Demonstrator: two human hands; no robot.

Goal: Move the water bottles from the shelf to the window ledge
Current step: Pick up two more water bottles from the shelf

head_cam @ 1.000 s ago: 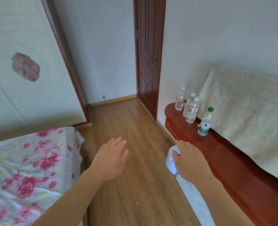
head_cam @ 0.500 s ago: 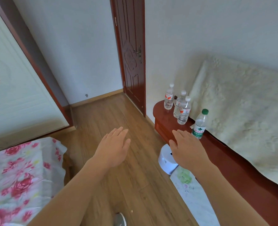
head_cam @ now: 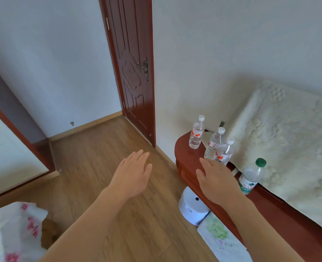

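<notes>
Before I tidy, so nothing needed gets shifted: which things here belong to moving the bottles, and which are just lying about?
For the job: far bottle, middle bottle, near white-capped bottle, green-capped bottle, shelf, left hand, right hand.
Lying about: white round object, cream cloth, door, flowered bedsheet.

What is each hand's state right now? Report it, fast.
Left hand: open, fingers straight, holding nothing.
Right hand: open, holding nothing, near the water bottles.

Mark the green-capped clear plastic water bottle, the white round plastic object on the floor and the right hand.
green-capped clear plastic water bottle (head_cam: 251,176): head view, clear body.
white round plastic object (head_cam: 192,209): head view, top face.
right hand (head_cam: 216,178): head view, back of hand.
</notes>
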